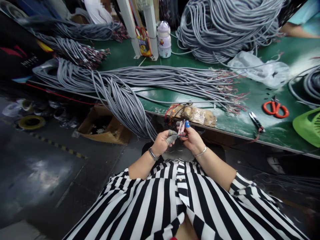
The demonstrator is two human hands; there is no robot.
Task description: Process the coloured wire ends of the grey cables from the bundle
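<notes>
Thin wires (181,128) sit before the table's (235,123) near edge, pinched in the grip of both the left hand (161,142) and right hand (194,141); a worn block (201,115) lies at two o'clock, snips (256,121) at three, grey cables (120,95) at ten.

Left hand (163,141) and right hand (192,139) at thin wires (181,128), grey cables (165,77) beyond.

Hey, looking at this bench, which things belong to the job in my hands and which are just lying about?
Likely part of the job:
Small pale piece between left hand and right hand
Gray cables, reddish wire ends showing
Snips and orange-handled scissors, possibly, though unheld

Probably just lying about:
Lidded bottle
Crumpled plastic bag
Green slotted item, partly in view
</notes>
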